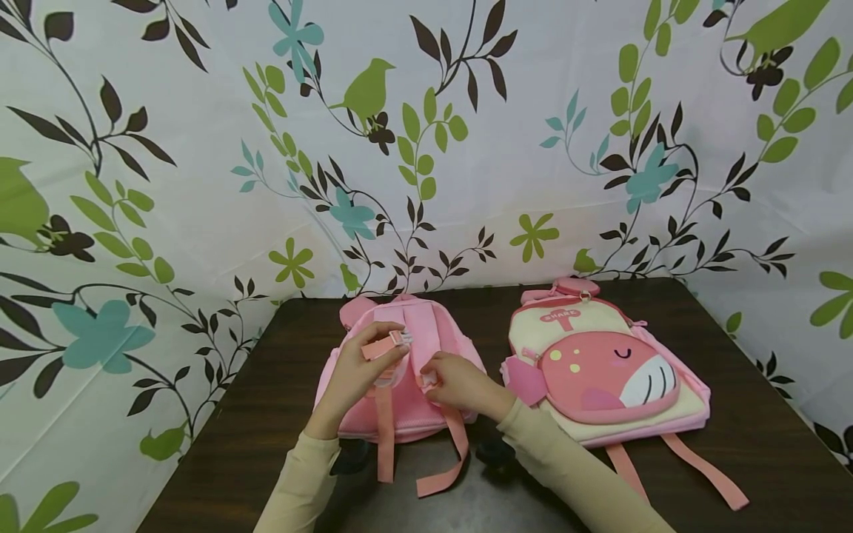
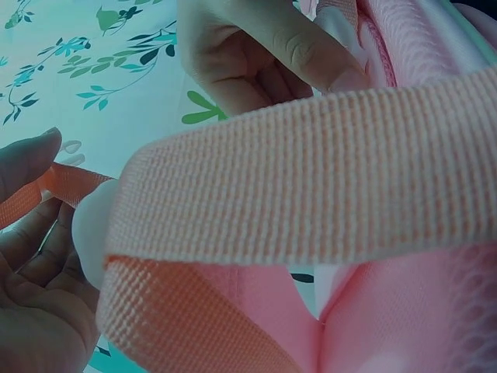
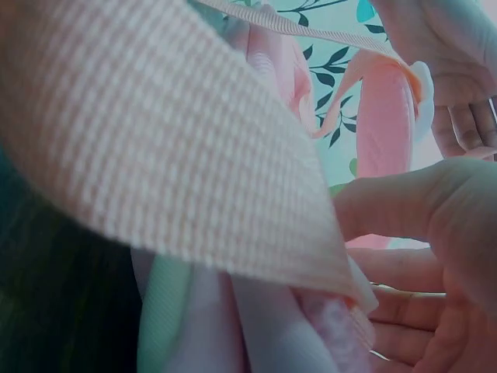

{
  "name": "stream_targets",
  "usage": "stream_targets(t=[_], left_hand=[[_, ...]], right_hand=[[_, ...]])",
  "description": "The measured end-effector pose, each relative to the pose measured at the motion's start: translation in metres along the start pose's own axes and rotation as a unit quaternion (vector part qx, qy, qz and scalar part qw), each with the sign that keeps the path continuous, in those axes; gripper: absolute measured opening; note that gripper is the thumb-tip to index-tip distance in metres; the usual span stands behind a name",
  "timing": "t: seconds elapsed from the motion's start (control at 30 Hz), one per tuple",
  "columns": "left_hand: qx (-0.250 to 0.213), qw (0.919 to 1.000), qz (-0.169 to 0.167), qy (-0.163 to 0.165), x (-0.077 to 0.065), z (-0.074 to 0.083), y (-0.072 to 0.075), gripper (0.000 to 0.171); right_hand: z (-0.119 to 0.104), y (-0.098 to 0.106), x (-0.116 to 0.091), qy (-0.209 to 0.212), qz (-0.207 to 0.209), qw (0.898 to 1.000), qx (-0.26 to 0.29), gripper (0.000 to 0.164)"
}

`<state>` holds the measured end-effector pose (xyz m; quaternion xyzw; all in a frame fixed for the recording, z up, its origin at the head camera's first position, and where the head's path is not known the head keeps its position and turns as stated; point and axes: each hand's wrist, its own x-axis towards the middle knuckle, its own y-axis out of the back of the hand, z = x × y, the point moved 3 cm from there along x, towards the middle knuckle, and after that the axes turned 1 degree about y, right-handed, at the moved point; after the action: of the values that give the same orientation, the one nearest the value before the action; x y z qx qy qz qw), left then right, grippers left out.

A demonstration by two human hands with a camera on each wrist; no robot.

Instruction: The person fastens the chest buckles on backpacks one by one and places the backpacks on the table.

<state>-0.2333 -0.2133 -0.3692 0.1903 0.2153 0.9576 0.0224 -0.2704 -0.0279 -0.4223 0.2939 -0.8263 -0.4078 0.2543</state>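
A pink backpack lies on the table with its back panel and shoulder straps facing up. Between thumb and fingers my left hand pinches a short salmon webbing strap, with a white buckle at its end. My right hand grips the right shoulder strap low down, at its white adjuster. In the left wrist view, a white adjuster hangs on salmon webbing beside the left hand. The right wrist view has webbing crossing in front of the right hand's thumb.
To the right lies a second backpack, cream and pink with a whale-shaped front pocket. Its salmon straps trail toward the near edge of the dark wooden table. A patterned cloth hangs behind.
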Motion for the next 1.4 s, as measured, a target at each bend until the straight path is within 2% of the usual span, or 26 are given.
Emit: stream_targets(t=[0.23,0.47,0.6,0.7,0.9,1.17,1.4], left_hand=[[-0.009,1.0,-0.002,0.002,0.001,0.0,0.0,0.029],[-0.006,0.9998,-0.003,0.017,-0.002,0.002,0.001,0.03],[-0.012,0.9998,-0.003,0.018,-0.002,0.002,0.001,0.029],[-0.016,0.9997,-0.003,0.019,-0.002,0.002,0.002,0.03],[-0.014,0.9998,-0.001,0.016,-0.002,0.004,0.002,0.03],[-0.017,0.9997,0.0,0.019,-0.003,0.004,0.004,0.03],[-0.01,0.9998,0.002,0.019,-0.003,0.005,0.006,0.03]], right_hand=[[-0.003,-0.002,0.001,0.018,0.006,1.0,0.004,0.036],[-0.005,-0.004,0.0,0.014,0.009,0.998,0.066,0.039],[-0.005,-0.007,-0.001,0.025,0.006,0.994,0.106,0.039],[-0.004,-0.011,-0.001,0.032,0.004,0.993,0.117,0.04],[-0.003,-0.016,0.002,0.033,-0.001,0.994,0.103,0.039],[-0.005,-0.024,0.008,0.046,0.019,0.998,0.04,0.014],[-0.007,-0.025,0.011,0.043,0.029,0.999,-0.004,0.014]])
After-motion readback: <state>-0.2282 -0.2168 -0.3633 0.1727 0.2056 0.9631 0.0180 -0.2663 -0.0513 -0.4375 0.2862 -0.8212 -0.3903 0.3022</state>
